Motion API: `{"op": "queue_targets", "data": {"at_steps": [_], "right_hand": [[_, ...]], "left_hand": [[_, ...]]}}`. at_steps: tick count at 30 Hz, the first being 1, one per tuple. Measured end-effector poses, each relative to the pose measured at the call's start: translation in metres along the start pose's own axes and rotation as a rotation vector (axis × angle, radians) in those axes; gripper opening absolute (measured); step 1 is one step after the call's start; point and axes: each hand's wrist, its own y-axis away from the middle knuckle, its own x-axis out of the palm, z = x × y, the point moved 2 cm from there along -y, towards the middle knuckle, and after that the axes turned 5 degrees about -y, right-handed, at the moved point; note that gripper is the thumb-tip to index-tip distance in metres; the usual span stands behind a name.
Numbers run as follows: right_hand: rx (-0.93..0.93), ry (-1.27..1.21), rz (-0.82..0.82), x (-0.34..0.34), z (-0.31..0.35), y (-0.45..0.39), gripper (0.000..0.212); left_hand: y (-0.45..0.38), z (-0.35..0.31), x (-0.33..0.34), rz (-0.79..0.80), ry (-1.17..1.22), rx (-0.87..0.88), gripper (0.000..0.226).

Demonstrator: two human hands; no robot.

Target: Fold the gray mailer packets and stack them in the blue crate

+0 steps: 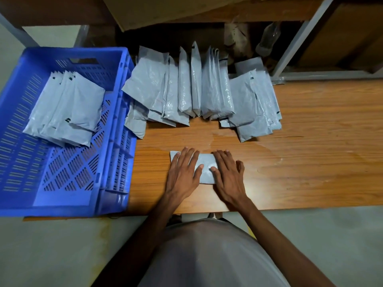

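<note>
head view: a wooden table (pixel 310 154) with an orange-brown grain fills the middle of the picture, its near edge just in front of the person's torso in a gray shirt (pixel 209 255). a faint pale smear shows on the wood around the middle of the table. below the edge lies a pale, dull floor (pixel 51 255) with a yellowish stain.

near the front edge a folded gray mailer packet (pixel 204 169) lies flat on the wood. the left hand (pixel 184 172) presses on its left part with straight, spread fingers, and the right hand (pixel 228 175) presses on its right part the same way; both are flat and grip nothing, thumbs nearly meeting over the packet.

behind it a row of unfolded gray mailer packets (pixel 186 90) leans and overlaps across the back of the table, with a flatter pile at the right end.

at the left a blue crate (pixel 116 141) with slotted walls sits on the table, its front corner overhanging the edge. inside it a stack of folded packets (pixel 68 108) rests, fanned and tilted, toward the back.

beyond the table the room is dim: brown board panels (pixel 176 11), a gray metal frame leg (pixel 298 40), and a clear plastic bottle (pixel 268 38) leaning in the shadow beside it.
</note>
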Motion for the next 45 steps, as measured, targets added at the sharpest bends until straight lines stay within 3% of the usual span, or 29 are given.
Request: {"op": "queue_targets", "data": {"at_steps": [13,38,41,45], "right_hand": [[-0.05,0.047,0.047,0.003,-0.007,-0.034,0.055],[-0.018,0.113,0.11,0.007,-0.004,-0.038,0.057],[-0.042,0.092,0.096,0.006,-0.006,-0.038,0.056],[-0.031,0.053,0.066,0.003,-0.003,-0.033,0.055]], "left_hand": [[-0.018,0.002,0.014,0.019,-0.09,-0.076,0.056],[-0.021,0.003,0.017,-0.004,-0.033,-0.066,0.054],[-0.022,0.005,0.018,0.012,0.02,-0.06,0.054],[-0.02,0.018,0.015,-0.002,0.28,-0.095,0.052]]}}
